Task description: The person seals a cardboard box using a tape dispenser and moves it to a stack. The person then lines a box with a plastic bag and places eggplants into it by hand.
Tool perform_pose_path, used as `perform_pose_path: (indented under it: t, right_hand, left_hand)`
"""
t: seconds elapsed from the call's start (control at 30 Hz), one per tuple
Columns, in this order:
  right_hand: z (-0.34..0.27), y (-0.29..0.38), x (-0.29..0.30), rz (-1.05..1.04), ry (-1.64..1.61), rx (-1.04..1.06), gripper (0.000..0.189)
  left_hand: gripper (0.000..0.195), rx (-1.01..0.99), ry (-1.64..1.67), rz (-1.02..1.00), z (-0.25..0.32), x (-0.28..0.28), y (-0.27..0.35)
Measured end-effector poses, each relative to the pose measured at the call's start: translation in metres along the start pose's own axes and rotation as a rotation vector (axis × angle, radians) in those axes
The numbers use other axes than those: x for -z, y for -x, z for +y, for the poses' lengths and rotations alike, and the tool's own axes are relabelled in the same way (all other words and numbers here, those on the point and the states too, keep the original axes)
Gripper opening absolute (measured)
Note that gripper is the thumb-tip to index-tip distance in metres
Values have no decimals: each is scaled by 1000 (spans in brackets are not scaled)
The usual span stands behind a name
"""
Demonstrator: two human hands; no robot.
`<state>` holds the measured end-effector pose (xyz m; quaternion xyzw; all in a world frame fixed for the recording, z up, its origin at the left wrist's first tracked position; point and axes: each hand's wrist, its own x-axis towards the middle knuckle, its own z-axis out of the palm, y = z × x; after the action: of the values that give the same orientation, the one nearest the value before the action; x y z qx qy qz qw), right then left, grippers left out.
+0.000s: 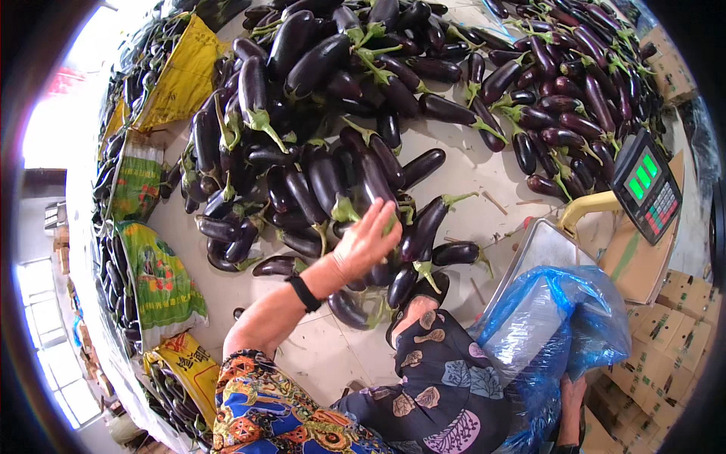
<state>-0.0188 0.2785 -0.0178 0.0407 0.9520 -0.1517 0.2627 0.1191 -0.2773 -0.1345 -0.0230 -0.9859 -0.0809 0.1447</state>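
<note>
My left hand (370,235), with a black band on its wrist, reaches over the middle of a large heap of dark purple eggplants. Its fingers are bent over the green stem end of a long eggplant (368,170); whether they grip it is not clear. Beside the hand, another eggplant (422,227) lies with its stem up and to the right. Low on the right, a bare forearm (570,411) runs up behind a crumpled blue plastic bag (590,323); my right hand is hidden there. The bag hangs over the metal platform (547,249) of a scale.
The scale's lit display (644,176) stands on a yellow post (590,205). More eggplants (567,102) are piled at the upper right. Green and yellow printed sacks (161,278) line the left. Cardboard boxes (658,346) are stacked at the right. A shod foot (422,301) touches the heap's near edge.
</note>
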Motion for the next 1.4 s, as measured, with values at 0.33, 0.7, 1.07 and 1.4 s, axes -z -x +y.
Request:
perform_pose_path:
  t: [0.33,0.7,1.07,1.4]
  right_hand:
    - [4,-2,4,-38,-34,77,47]
    - [6,-1,13,-53,-40,54,49]
    - [-39,17,74,20,-517,-261,61]
    - [24,18,113,773,-500,157,34]
  left_hand:
    - [57,177,321,-141,99,22,40]
    - [53,525,327,70,61,42,13]
    - [75,1385,755,245,-20,-17,53]
    - [74,869,2244,251,71,70,26]
